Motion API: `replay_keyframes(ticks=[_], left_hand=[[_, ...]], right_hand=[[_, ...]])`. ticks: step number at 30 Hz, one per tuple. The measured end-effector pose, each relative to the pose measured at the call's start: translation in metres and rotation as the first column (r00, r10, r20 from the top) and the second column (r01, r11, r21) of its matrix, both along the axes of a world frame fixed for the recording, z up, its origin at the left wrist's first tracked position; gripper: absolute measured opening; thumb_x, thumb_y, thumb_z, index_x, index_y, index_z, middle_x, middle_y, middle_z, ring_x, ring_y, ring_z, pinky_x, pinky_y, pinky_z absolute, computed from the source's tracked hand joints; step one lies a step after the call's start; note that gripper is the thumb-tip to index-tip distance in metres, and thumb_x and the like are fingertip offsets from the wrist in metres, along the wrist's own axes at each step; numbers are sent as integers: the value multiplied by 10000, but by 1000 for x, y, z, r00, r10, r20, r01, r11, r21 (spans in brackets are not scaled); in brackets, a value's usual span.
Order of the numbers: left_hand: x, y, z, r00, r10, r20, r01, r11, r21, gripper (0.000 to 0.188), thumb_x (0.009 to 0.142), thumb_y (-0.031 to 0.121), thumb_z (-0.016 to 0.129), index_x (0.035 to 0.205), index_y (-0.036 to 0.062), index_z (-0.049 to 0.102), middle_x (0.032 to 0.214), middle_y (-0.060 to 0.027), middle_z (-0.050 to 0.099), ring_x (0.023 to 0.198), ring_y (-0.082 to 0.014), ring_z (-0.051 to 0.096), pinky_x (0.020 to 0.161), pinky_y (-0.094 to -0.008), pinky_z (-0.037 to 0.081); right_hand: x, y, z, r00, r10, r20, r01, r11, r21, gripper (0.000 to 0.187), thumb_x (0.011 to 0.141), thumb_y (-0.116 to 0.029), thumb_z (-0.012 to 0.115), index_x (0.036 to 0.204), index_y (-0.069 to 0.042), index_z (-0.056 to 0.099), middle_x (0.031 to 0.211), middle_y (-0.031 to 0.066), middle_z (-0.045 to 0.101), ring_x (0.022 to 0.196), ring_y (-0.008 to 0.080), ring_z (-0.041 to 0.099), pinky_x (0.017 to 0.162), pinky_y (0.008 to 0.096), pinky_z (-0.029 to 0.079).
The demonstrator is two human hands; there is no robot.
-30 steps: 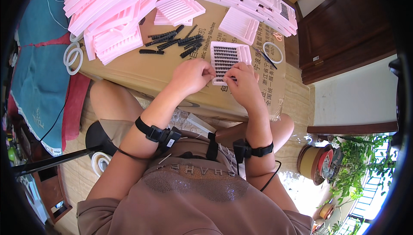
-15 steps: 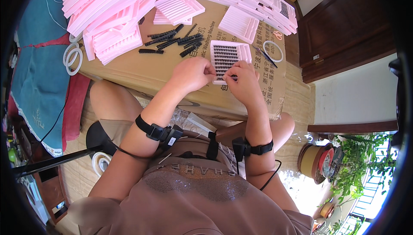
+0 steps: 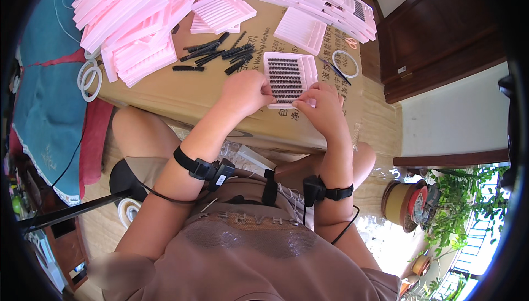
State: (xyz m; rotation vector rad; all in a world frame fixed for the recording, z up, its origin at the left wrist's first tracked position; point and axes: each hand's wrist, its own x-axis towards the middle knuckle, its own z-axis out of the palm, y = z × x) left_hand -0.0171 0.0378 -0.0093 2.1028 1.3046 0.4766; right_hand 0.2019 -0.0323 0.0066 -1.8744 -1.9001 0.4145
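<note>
The left hand (image 3: 248,90) is bending inward, its thumb and fingertips drawing close together at the near left corner of a pink tray (image 3: 310,75); whether anything is sitting between those fingertips, I cannot tell. The right hand (image 3: 324,108) is leaning in from the other side, fingers curling and the thumb pointing toward the left hand, leaving only a narrow gap; I cannot tell whether it is gripping a strip or just touching one. The tray is lying between the two hands and extending away beyond their fingertips, with rows of black fringed strips (image 3: 285,75) lining it.

Beyond the left hand, loose black strips (image 3: 239,57) are lying in a pile, and past them a slatted pink tray (image 3: 225,10) is resting tilted on another. Farther to the left hand's left, a tall heap of pink trays (image 3: 124,17) is leaning, with white rings (image 3: 84,82) lying just beside it. Beyond the right hand, another slatted tray (image 3: 300,30) is lying flat, while a white ring (image 3: 356,69), a dark slim tool (image 3: 343,76) and scissors (image 3: 351,42) are resting beyond it to the right. A cardboard box (image 3: 182,100) is supporting everything around both hands.
</note>
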Motion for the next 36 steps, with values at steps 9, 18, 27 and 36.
replay_keyframes(ticks=[9, 18, 27, 36], left_hand=[[-2, 1, -2, 999, -3, 47, 4, 1000, -22, 166, 749, 229, 853, 814, 86, 798, 767, -95, 739, 703, -249, 701, 651, -367, 525], [-2, 1, 1, 1000, -8, 2, 8, 1000, -30, 172, 760, 229, 847, 830, 78, 801, 774, -101, 747, 719, -261, 715, 674, -374, 543], [-3, -2, 4, 1000, 6, 6, -6, 999, -45, 171, 768, 227, 840, 839, 76, 800, 803, -102, 756, 753, -258, 726, 688, -377, 552], [-3, -1, 4, 1000, 5, 8, -4, 997, -75, 169, 762, 272, 835, 816, 118, 793, 813, -83, 759, 803, -275, 732, 733, -408, 569]], right_hand=[[10, 5, -3, 995, -89, 49, 89, 996, -16, 166, 789, -278, 808, 819, -116, 802, 1058, 50, 659, 1133, 324, 551, 995, 501, 354], [-3, 20, 9, 962, -104, 254, 144, 979, -147, 214, 764, -304, 799, 812, -96, 813, 1119, 60, 695, 1160, 340, 560, 1009, 530, 355], [-4, 5, 8, 961, -142, 236, 149, 989, -11, 156, 854, -229, 723, 861, -98, 807, 1099, 68, 685, 1175, 322, 560, 1010, 517, 365], [-2, -8, -8, 989, -26, 148, 2, 987, 162, 196, 823, -29, 628, 885, -170, 750, 1054, 61, 622, 1116, 321, 550, 984, 491, 387]])
